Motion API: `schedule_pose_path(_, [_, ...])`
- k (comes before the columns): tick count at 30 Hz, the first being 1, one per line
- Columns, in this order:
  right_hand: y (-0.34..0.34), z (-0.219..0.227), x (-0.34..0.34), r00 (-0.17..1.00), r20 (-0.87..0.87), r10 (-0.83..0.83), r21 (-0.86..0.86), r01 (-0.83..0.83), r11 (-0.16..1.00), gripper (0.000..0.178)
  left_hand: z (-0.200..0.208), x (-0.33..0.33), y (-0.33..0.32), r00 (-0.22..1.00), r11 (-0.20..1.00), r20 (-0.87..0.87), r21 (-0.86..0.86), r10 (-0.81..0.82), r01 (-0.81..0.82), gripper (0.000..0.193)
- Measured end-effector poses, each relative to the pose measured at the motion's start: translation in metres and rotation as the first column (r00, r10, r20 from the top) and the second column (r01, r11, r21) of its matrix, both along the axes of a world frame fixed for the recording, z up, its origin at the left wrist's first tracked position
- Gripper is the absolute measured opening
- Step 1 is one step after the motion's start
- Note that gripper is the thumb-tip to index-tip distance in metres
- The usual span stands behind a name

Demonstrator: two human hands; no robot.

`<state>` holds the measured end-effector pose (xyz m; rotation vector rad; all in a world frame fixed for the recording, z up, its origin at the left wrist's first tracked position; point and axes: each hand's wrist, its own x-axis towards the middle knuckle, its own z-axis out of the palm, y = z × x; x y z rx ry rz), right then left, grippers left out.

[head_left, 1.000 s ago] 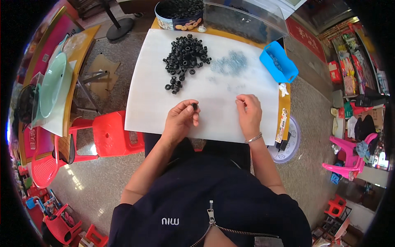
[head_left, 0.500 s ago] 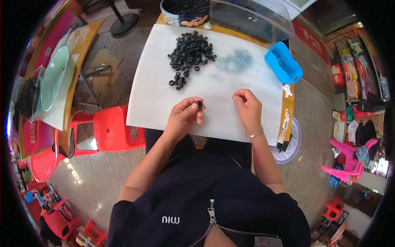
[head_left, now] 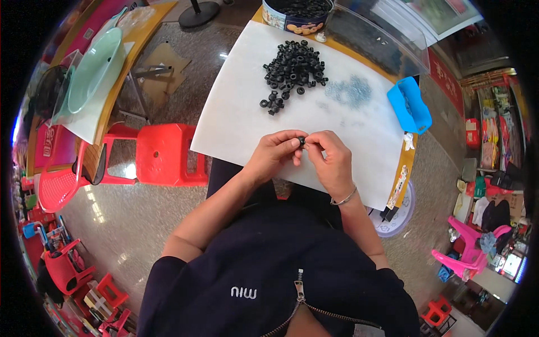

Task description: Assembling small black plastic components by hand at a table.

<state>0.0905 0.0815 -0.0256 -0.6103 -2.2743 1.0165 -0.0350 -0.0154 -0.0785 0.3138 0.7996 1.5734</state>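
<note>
My left hand (head_left: pixel 274 154) pinches a small black ring-shaped part (head_left: pixel 301 140) between thumb and fingertips, over the near side of a white board (head_left: pixel 234 115). My right hand (head_left: pixel 333 165) has come up against it, its thumb and index finger pressed together at the part's right side. Whatever those right fingertips hold is too small to make out. Farther off on the board lies a heap of similar black parts (head_left: pixel 296 64), with a few loose ones at its near edge. Right of the heap is a scatter of tiny bluish-grey pieces (head_left: pixel 353 91).
A blue plastic box (head_left: pixel 418 119) sits at the board's right edge. At the back stand a round tin (head_left: pixel 306 25) of black parts and a clear bin (head_left: pixel 387 40). On the left are a red stool (head_left: pixel 165 147) and a side table with a pale green basin (head_left: pixel 92 78).
My right hand has moved left to meet the black part held in my left hand. The whole view has shifted and turned slightly, while the heap looks the same.
</note>
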Motion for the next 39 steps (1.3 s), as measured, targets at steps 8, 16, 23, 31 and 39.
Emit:
schedule_pose_path(8, [0.001,0.006,0.000,0.999,0.009,0.043,-0.163,-0.041,0.986,0.012,-0.004,-0.001,-0.001,1.000,1.000,0.009,0.016,0.000,0.000,0.025])
schedule_pose_path(16, [0.006,0.011,0.000,0.995,0.061,0.077,-0.250,-0.059,0.966,0.007,0.000,-0.003,0.000,0.999,0.998,0.006,0.040,-0.039,0.039,0.024])
schedule_pose_path(23, [0.010,0.017,-0.004,0.984,0.139,0.109,-0.388,-0.048,0.921,0.010,0.001,-0.002,-0.001,0.999,0.999,0.025,0.040,-0.038,0.037,0.024])
schedule_pose_path(31, [0.027,-0.003,-0.009,0.994,-0.014,0.111,-0.645,-0.094,0.758,0.010,-0.002,-0.005,-0.002,0.991,0.997,0.126,0.075,-0.032,0.023,0.024])
schedule_pose_path(39, [0.037,-0.028,-0.062,0.997,0.041,0.058,-0.061,-0.055,0.997,0.012,-0.007,-0.009,-0.003,0.986,0.991,0.158,0.130,-0.051,0.030,0.026])
